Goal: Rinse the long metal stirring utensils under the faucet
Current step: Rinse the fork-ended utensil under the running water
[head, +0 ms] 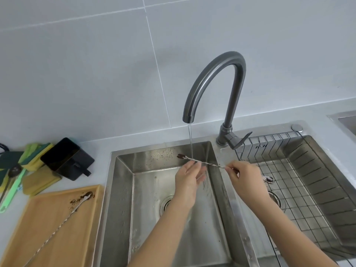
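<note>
A thin stream of water runs from the grey gooseneck faucet (215, 83) into the left sink basin (123, 189). My right hand (244, 180) pinches a long twisted metal stirring utensil (200, 162) held across the stream; its far forked end is smeared brown, and its spoon end (268, 179) sticks out behind my right hand. My left hand (189, 180) is open just below the utensil's middle, fingers spread in the water. A second long stirring spoon (63, 216), its bowl dirty with brown residue, lies on the wooden tray (48, 237) at left.
The right sink basin holds a wire rack (300, 180). On the counter at left sit a black rectangular container (67, 158), green and yellow sponges (32, 155), and a green-handled brush (11, 191). The faucet lever (240, 140) points right.
</note>
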